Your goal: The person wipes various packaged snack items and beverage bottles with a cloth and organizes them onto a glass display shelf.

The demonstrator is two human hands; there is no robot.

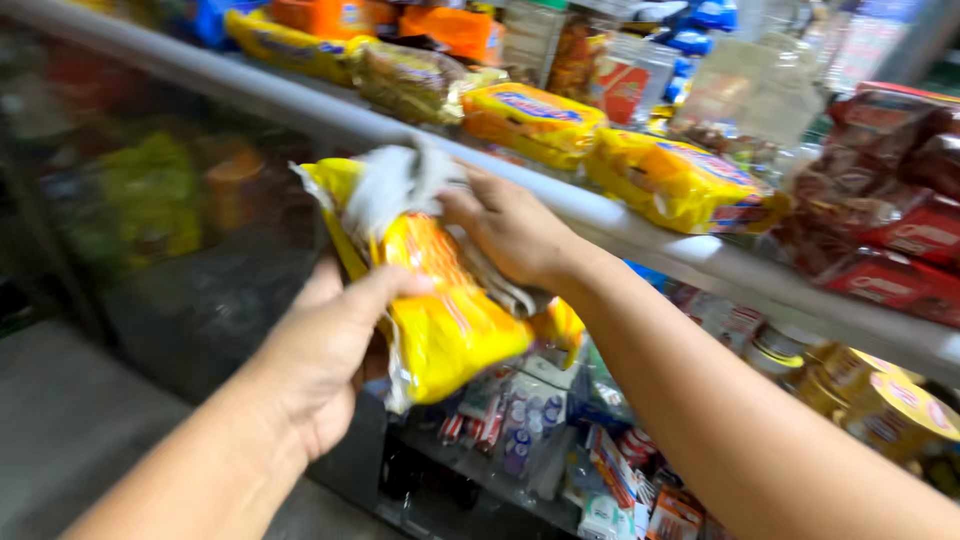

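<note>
I hold a yellow snack packet in front of a glass-fronted counter. My left hand grips the packet from below and behind, thumb laid across its front. A crumpled white cloth lies over the packet's upper end. My right hand presses that cloth against the packet, fingers closed around it. The packet is tilted, its top end toward the counter's metal edge.
On the counter top lie more yellow packets, orange packs and red-brown packets at the right. Under the counter edge sit tins and several small sachets. A glass panel shows blurred goods at left.
</note>
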